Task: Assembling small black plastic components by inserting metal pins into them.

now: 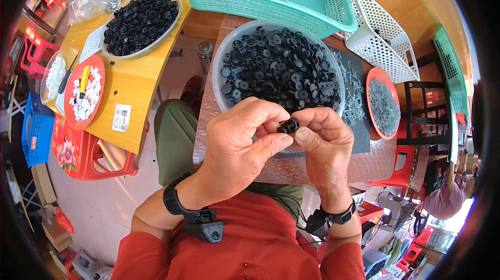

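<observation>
Between the fingertips of both hands is a small round black plastic part [288,126], partly covered by the fingers. My left hand [240,134] pinches it from the left, thumb and forefinger closed. From the other side my right hand [327,142] grips it between thumb and fingers. Both hands are just over the near rim of a clear round tub [217,79], heaped with black plastic caps [281,66], some flat discs and some ring-like. The tub stands on a dark brown table [383,163].
A turquoise basket [260,3] lies beyond the tub, a white perforated basket [377,35] right of it. Thin clear pieces [354,92] lie on a dark mat and on a red plate [371,77]. At left, a yellow table [138,84] bears another tub of black parts [138,25].
</observation>
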A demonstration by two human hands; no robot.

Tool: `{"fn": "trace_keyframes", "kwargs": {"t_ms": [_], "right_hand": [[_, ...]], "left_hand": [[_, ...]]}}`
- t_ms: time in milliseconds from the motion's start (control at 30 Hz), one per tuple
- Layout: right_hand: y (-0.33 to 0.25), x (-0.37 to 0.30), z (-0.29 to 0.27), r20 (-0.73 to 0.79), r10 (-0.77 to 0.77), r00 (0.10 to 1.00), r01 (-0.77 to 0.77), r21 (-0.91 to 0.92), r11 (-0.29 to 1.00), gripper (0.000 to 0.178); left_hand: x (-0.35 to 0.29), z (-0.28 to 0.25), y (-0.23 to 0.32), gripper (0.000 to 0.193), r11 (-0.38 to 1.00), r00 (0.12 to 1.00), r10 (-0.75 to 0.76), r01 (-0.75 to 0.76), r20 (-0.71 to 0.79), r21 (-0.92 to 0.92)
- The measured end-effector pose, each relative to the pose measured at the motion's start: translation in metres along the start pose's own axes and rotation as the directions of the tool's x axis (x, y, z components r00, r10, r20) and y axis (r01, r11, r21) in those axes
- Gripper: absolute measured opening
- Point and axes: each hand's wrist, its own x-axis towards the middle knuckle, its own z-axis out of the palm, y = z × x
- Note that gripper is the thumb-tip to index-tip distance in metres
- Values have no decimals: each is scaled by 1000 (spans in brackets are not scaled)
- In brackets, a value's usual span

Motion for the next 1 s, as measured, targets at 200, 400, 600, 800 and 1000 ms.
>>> {"fn": "trace_keyframes", "kwargs": {"t_ms": [200, 400, 600, 800, 1000], "right_hand": [[3, 2, -8, 80, -123, 989, 127, -50, 991, 19], [-4, -2, -2, -13, -21, 1000, 21, -49, 999, 15], [0, -1, -10, 31, -60, 998, 61, -52, 997, 13], [-3, -4, -3, -1, -59, 998, 58, -103, 993, 13], [-2, -4, -2, 15, -104, 994, 105, -80, 991, 11]], "left_hand": [[2, -1, 0, 26, 1000, 999, -3, 3, 53, -4], [4, -2, 0, 27, 1000, 995, -8, 8, 100, -3], [5, -1, 1, 28, 999, 990, -34, 38, 134, -26], [7, -3, 2, 27, 996, 987, -15, 1, 161, 87], [5, -2, 0, 29, 993, 988, 24, -41, 154, 107]]}}
